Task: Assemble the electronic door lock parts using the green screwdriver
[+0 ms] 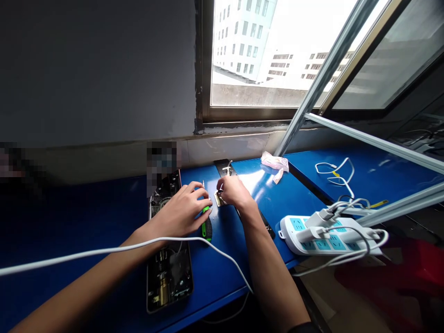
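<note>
My left hand (187, 208) is closed on a screwdriver (207, 227) with a green and black handle, its thin shaft pointing toward the wall. To its right, my right hand (233, 190) has its fingers bent down over a small metal plate (219, 199); the fingertips are partly hidden. A long black panel (222, 164) runs under my right hand and forearm. Left of the screwdriver lies an opened long black device (169, 277) with its inner parts and a brass-coloured cylinder showing. My left forearm crosses over its middle.
A white power strip (312, 236) with plugs and cables sits at the right. Pink crumpled wrapping (274, 162) lies near the wall. A white cable (104, 251) passes over my left forearm. Metal frame bars (374, 141) rise at the right beside the blue table (215, 273).
</note>
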Action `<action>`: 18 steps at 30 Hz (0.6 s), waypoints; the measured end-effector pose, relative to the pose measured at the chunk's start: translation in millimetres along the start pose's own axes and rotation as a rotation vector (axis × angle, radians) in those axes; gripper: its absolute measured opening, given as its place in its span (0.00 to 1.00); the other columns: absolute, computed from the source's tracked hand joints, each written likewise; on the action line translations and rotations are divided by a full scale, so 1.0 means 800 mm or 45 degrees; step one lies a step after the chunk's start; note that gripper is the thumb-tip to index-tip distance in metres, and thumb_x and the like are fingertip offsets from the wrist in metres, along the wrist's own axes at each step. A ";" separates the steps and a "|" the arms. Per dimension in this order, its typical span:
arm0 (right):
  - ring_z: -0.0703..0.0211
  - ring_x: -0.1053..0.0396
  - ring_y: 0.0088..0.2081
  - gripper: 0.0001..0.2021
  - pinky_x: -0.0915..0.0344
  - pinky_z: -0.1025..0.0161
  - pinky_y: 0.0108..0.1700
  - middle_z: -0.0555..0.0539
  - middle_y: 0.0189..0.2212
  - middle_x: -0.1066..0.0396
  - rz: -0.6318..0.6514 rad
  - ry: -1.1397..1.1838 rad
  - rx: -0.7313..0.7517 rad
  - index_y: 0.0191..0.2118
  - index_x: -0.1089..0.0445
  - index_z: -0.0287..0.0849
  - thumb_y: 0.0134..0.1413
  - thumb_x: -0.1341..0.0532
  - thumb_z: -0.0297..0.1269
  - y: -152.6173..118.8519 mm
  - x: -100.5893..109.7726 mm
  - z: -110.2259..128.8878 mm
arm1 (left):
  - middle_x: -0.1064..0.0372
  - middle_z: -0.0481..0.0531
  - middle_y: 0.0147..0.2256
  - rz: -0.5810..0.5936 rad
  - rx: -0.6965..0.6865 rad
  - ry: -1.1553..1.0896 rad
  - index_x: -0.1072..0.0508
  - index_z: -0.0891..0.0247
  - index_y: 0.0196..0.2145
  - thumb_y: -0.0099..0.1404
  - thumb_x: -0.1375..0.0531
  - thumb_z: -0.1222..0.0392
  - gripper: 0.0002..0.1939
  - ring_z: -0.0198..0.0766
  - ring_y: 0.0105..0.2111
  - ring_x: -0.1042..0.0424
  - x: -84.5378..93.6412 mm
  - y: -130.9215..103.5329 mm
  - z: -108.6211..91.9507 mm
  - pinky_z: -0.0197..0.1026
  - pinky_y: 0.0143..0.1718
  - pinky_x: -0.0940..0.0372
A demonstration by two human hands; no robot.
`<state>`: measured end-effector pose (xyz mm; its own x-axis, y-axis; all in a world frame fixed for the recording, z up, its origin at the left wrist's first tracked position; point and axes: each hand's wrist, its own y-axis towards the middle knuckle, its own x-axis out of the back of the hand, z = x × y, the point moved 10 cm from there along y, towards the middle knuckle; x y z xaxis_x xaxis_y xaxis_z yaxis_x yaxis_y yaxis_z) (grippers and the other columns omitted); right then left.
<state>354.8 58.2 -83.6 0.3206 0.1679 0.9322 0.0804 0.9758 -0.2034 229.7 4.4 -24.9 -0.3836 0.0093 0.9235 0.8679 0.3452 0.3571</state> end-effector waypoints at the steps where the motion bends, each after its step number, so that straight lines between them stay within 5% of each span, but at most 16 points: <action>1: 0.52 0.25 0.52 0.17 0.25 0.49 0.53 0.42 0.56 0.27 -0.010 0.000 0.006 0.57 0.29 0.43 0.69 0.36 0.43 0.002 0.000 0.000 | 0.23 0.59 0.44 -0.002 -0.004 0.006 0.17 0.61 0.42 0.73 0.40 0.62 0.09 0.55 0.55 0.31 0.001 0.000 -0.001 0.59 0.52 0.28; 13: 0.53 0.25 0.50 0.16 0.25 0.49 0.52 0.42 0.54 0.26 -0.118 0.044 0.130 0.56 0.28 0.40 0.69 0.36 0.44 0.010 0.003 0.004 | 0.23 0.60 0.45 -0.041 0.034 0.022 0.18 0.62 0.46 0.74 0.41 0.61 0.11 0.55 0.55 0.32 0.012 -0.018 0.006 0.59 0.52 0.27; 18: 0.58 0.24 0.42 0.11 0.29 0.60 0.46 0.45 0.45 0.22 -0.211 0.094 0.153 0.51 0.24 0.44 0.63 0.34 0.33 0.006 0.019 0.004 | 0.23 0.59 0.46 -0.096 0.043 0.009 0.18 0.60 0.46 0.74 0.41 0.62 0.11 0.55 0.57 0.32 0.018 -0.020 0.006 0.60 0.54 0.28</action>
<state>357.3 65.6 -69.7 0.3809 -0.0023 0.9246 0.0259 0.9996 -0.0082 208.5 3.8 -18.3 -0.4450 -0.0242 0.8952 0.8257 0.3759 0.4207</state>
